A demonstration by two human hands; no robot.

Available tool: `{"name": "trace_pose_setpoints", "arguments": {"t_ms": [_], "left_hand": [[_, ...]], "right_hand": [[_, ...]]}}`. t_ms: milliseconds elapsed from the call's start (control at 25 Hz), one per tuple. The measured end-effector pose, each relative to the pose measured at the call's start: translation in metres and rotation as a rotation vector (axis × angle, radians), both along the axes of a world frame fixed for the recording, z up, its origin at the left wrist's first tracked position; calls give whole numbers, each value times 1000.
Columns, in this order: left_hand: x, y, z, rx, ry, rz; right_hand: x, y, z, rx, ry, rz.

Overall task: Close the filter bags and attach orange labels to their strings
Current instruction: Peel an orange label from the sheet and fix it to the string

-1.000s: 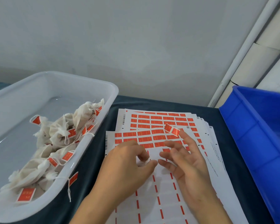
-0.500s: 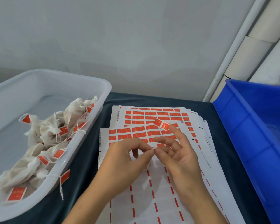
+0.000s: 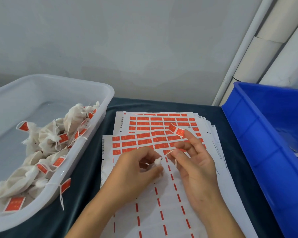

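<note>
Left hand (image 3: 136, 170) grips filter bag (image 3: 158, 161); right hand (image 3: 194, 162) pinches its string (image 3: 169, 152).

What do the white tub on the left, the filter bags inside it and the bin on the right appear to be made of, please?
White tub: seemingly translucent plastic, glossy, with glints on its floor.
Filter bags: apparently thin off-white woven cloth, matte, crumpled, with frayed tops.
Blue bin: likely rigid moulded plastic, opaque, with ribbed walls.
</note>
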State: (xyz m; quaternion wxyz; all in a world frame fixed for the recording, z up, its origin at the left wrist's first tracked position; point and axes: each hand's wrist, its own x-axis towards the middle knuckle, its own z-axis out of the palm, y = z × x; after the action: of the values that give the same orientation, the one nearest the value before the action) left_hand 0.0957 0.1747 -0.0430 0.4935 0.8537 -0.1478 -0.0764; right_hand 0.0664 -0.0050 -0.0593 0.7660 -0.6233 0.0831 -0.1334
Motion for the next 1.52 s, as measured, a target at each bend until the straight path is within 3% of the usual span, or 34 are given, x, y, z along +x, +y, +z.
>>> {"name": "trace_pose_setpoints", "arguments": {"t_ms": [280, 600, 840, 1080, 1360, 1520], "left_hand": [[4, 7, 3, -211, 157, -14], [-4, -6, 1, -123, -19, -32], [-2, -5, 5, -139, 52, -19], [-2, 1, 12, -311, 172, -42], [0, -2, 18, -451, 297, 86], [-1, -7, 17, -506, 321, 144]], "right_hand": [[0, -3, 1, 36, 17, 16], [0, -1, 1, -45, 27, 77], [-1, 0, 2, -69, 13, 21], [-1, -1, 4, -52, 1, -58], [-8, -1, 17, 37, -63, -193], [-13, 8, 19, 50, -16, -108]]}}
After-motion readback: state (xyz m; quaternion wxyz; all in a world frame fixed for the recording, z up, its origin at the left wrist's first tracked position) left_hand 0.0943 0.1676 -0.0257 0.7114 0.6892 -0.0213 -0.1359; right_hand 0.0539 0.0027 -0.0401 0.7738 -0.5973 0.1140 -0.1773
